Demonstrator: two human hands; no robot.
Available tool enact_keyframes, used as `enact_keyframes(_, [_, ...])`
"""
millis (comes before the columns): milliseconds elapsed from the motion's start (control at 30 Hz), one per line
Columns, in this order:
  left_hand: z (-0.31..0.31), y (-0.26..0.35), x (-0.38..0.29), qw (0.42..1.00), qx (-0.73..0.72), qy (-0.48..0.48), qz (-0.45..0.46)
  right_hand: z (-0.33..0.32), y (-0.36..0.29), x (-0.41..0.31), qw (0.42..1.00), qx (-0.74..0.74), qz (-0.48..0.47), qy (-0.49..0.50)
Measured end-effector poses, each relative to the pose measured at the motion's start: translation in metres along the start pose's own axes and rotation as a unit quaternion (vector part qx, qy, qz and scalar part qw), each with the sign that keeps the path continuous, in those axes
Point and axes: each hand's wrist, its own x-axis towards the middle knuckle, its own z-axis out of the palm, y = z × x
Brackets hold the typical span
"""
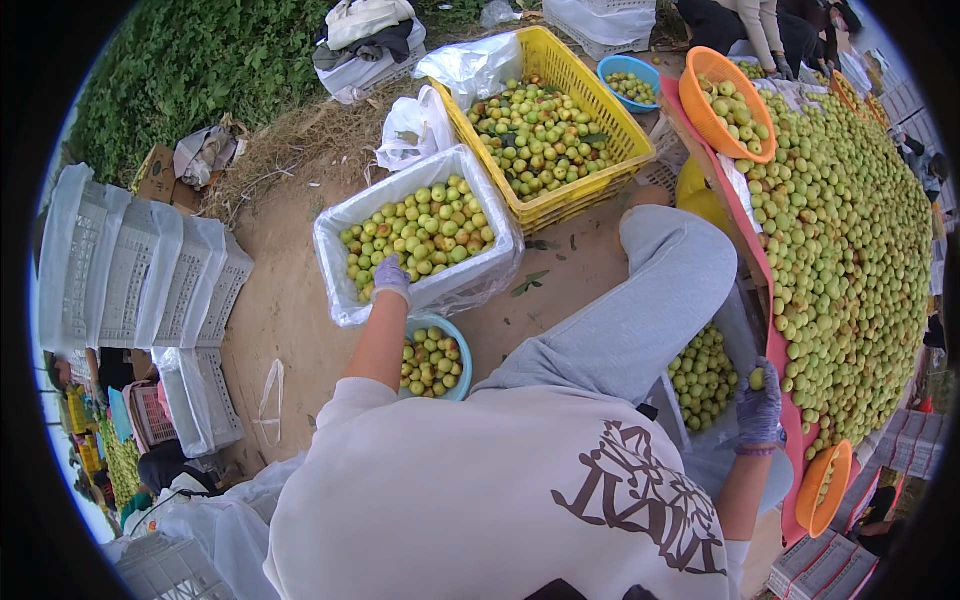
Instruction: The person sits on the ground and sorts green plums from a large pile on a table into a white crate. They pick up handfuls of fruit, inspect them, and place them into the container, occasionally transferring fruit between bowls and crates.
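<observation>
My left hand [392, 275], in a thin purple glove, reaches over the near wall of a plastic-lined white crate [330, 247]. Its fingertips are at the green, brown-blushed jujubes [420, 231] inside; whether they grip one is hidden. On my other side, my right hand [757, 411], gloved too, holds a single green jujube [757, 379] beside the red-edged sorting table [778, 352]. More jujubes [701, 375] fill a lined crate [671, 409] beside my leg, just left of that hand. A light blue basin [465, 352] of browner jujubes sits under my left forearm.
A yellow crate [630, 154] of jujubes stands beyond the white one. Orange baskets [757, 150] rest along the table heaped with jujubes [847, 262]. Lined crates [150, 270] are stacked at left. Another blue basin [637, 105] and a seated person [750, 30] are at the far end.
</observation>
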Motion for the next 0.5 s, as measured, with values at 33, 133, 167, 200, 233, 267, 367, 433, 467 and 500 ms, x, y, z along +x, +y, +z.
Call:
enact_keyframes(33, [0.011, 0.011, -0.026, 0.997, 0.005, -0.05, 0.065, 0.016, 0.001, -0.007, 0.998, 0.026, -0.02, -0.046])
enact_keyframes(133, [0.059, 0.055, -0.135, 0.922, -0.04, -0.323, 0.211, 0.081, -0.008, -0.024, 0.97, 0.105, 0.044, -0.214])
enact_keyframes(167, [0.073, 0.069, -0.178, 0.863, -0.029, -0.413, 0.289, 0.107, -0.005, -0.03, 0.966, 0.105, 0.064, -0.227])
enact_keyframes(200, [0.084, 0.084, -0.216, 0.798, 0.033, -0.449, 0.4, 0.132, -0.001, -0.035, 0.96, 0.107, 0.084, -0.247])
enact_keyframes(233, [0.092, 0.098, -0.249, 0.711, 0.08, -0.487, 0.501, 0.156, 0.005, -0.036, 0.952, 0.121, 0.113, -0.259])
enact_keyframes(267, [0.099, 0.112, -0.273, 0.634, 0.102, -0.492, 0.588, 0.176, 0.013, -0.036, 0.927, 0.162, 0.136, -0.31])
enact_keyframes(367, [0.13, 0.124, -0.318, 0.467, 0.129, -0.505, 0.714, 0.215, 0.038, -0.032, 0.876, 0.203, 0.111, -0.423])
enact_keyframes(433, [0.143, 0.126, -0.308, 0.473, 0.133, -0.528, 0.693, 0.211, 0.042, -0.035, 0.885, 0.212, 0.125, -0.395])
enact_keyframes(467, [0.153, 0.125, -0.297, 0.468, 0.137, -0.524, 0.698, 0.205, 0.042, -0.04, 0.892, 0.219, 0.152, -0.366])
enact_keyframes(500, [0.163, 0.125, -0.281, 0.465, 0.15, -0.518, 0.702, 0.197, 0.039, -0.044, 0.889, 0.233, 0.176, -0.352])
